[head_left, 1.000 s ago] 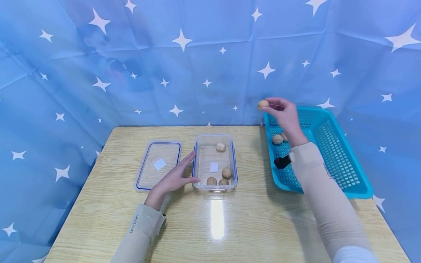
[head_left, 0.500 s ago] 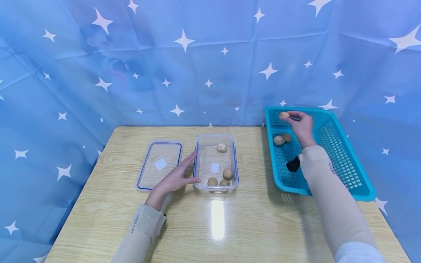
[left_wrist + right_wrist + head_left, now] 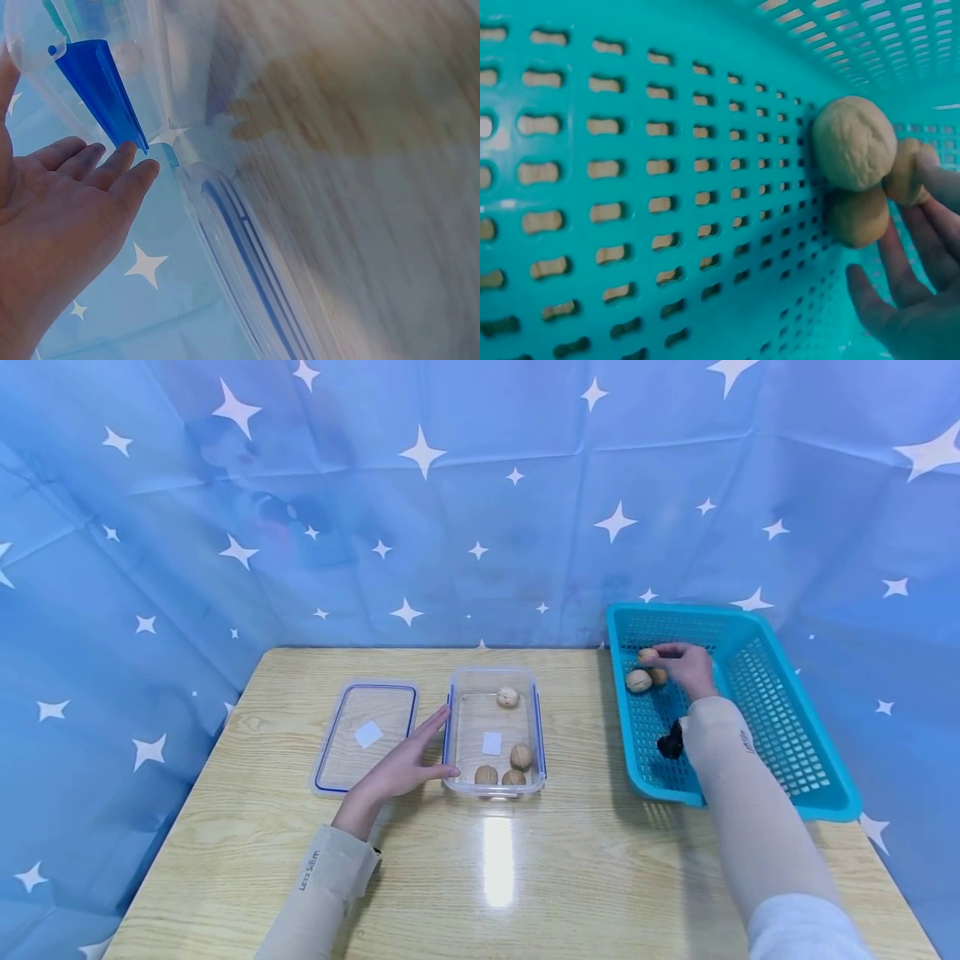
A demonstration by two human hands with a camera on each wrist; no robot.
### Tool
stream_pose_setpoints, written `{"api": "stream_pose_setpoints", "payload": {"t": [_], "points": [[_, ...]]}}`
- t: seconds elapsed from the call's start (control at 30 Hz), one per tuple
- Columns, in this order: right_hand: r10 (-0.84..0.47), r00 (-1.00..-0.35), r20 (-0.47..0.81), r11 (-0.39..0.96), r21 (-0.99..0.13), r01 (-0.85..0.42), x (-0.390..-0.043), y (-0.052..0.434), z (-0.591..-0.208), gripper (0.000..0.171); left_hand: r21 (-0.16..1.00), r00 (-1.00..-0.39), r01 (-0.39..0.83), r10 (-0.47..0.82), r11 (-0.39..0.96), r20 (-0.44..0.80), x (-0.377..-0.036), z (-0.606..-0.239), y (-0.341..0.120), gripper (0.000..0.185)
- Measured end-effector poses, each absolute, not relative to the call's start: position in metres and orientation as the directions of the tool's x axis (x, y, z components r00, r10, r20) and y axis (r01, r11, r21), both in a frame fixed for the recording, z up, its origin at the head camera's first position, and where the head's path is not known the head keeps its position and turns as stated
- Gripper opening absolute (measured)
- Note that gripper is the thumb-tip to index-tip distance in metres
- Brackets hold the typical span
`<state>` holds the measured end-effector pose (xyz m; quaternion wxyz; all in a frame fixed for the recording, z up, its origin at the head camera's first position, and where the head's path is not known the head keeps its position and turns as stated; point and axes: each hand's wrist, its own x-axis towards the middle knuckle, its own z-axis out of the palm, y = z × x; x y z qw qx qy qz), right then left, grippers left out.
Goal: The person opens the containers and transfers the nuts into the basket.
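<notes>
**Walnut pinched low in the basket, left hand at the box**

Your right hand (image 3: 688,668) pinches a walnut (image 3: 647,656) between thumb and fingers, inside the far left part of the blue basket (image 3: 787,718). Two loose walnuts lie just on its near side, a pale one (image 3: 639,681) by the left wall and a browner one (image 3: 658,677) to its right. You cannot tell whether the pinched walnut's weight is on the basket.

Your left hand (image 3: 401,768) has its fingers straight and spread and grips nothing; it seems to touch the left side of the clear box (image 3: 472,718). Four walnuts (image 3: 521,756) sit in that box, one far right and three near the front. The lid (image 3: 367,706) lies apart to the left.

The step in hand looks like handling one walnut between basket and box; this moment alone does not settle which way. Either way, your next move likely calls for a gentle, steady pinch that avoids knocking the two neighbours, with the left hand kept light on the box.
</notes>
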<state>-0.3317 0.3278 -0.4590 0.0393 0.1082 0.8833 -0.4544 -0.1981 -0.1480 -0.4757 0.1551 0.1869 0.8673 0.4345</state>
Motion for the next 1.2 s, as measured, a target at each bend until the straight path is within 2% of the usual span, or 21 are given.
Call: {"api": "stream_pose_setpoints", "payload": {"t": [0.23,0.53,0.8,1.2], "points": [[0.171,-0.959,-0.225,0.575,-0.768,0.282,-0.332,0.33,-0.462,0.058,0.806,-0.881,0.196,0.461,0.559,-0.106,-0.198,-0.475,-0.147,0.097],[0.162,-0.956,-0.244,0.56,-0.775,0.292,-0.331,0.331,-0.458,0.049,0.803,-0.88,0.199,0.463,0.562,-0.105,-0.198,-0.473,-0.148,0.097],[0.175,-0.97,-0.171,0.542,-0.805,0.239,-0.33,0.328,-0.447,0.051,0.8,-0.88,0.19,0.46,0.568,-0.117,-0.197,-0.473,-0.148,0.097],[0.148,-0.987,-0.054,0.484,-0.867,0.12,-0.324,0.31,-0.409,0.059,0.798,-0.883,0.188,0.454,0.572,-0.117,-0.197,-0.472,-0.148,0.096]]}}
